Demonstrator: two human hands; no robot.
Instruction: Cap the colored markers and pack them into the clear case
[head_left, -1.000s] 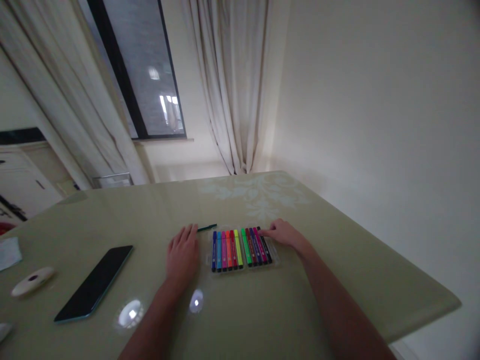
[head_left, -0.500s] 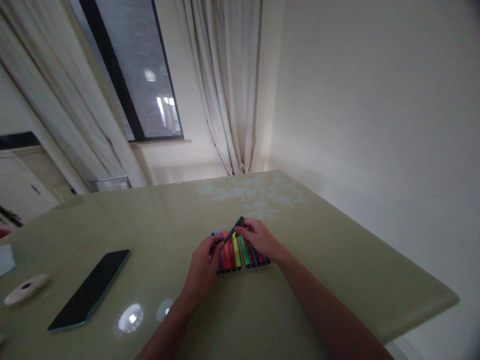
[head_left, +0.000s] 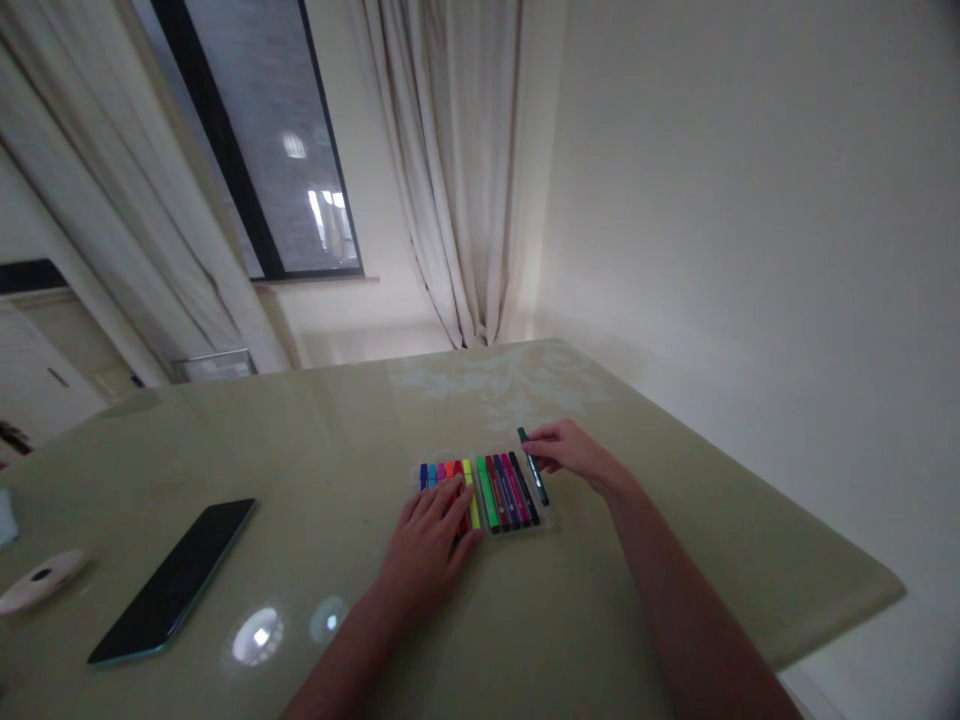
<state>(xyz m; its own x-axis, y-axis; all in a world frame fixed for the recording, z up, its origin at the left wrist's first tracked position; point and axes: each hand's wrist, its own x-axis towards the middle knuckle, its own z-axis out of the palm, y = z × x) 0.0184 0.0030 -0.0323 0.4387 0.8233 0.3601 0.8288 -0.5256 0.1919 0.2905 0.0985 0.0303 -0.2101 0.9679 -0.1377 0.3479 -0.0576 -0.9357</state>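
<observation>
A clear plastic marker case (head_left: 517,534) lies on the table, with several coloured markers in two side-by-side sections. My right hand (head_left: 574,452) pinches a dark green marker (head_left: 534,468) near its upper end. This marker slants over the case's right edge, beside a black marker (head_left: 524,488); whether it touches the case I cannot tell. My left hand (head_left: 429,535) rests with fingers outstretched over the left section, partly hiding the markers there. A yellow marker (head_left: 471,495) and a bright green marker (head_left: 488,496) show near the middle of the case.
A black-screened tablet or phone (head_left: 176,580) lies on the table (head_left: 315,430) to the left. Beyond it sits a white oval object (head_left: 43,580) with a dark spot. A pale wall (head_left: 735,250) runs along the right side; a curtain (head_left: 465,180) hangs behind the table.
The dark green marker, earlier between both hands above the case, has moved right in my right hand to the case's right edge. My left hand has let go and lowered onto the left markers.
</observation>
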